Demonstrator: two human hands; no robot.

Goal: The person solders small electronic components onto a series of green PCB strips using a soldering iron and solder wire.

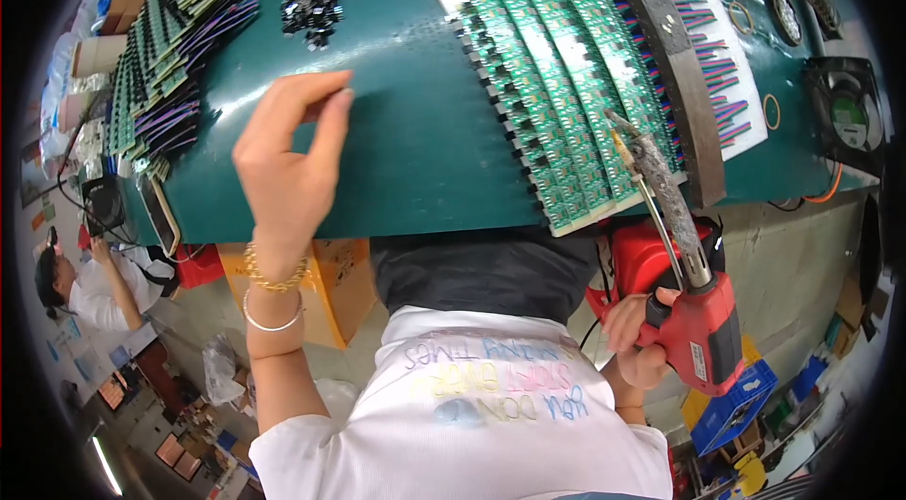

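1. Looks partway to me: your green boards lie on the desk with black parts down the left edge and coloured wires poking out past the dark bar.
2. Probably left to do: that loose pile of black bits.
3. Your right hand has its fingers wrapped round the red soldering gun, tip over the boards; can't tell if it's touching.
4. Your left hand is well left of them, thumb and finger nearly meeting; can't tell if anything's pinched.
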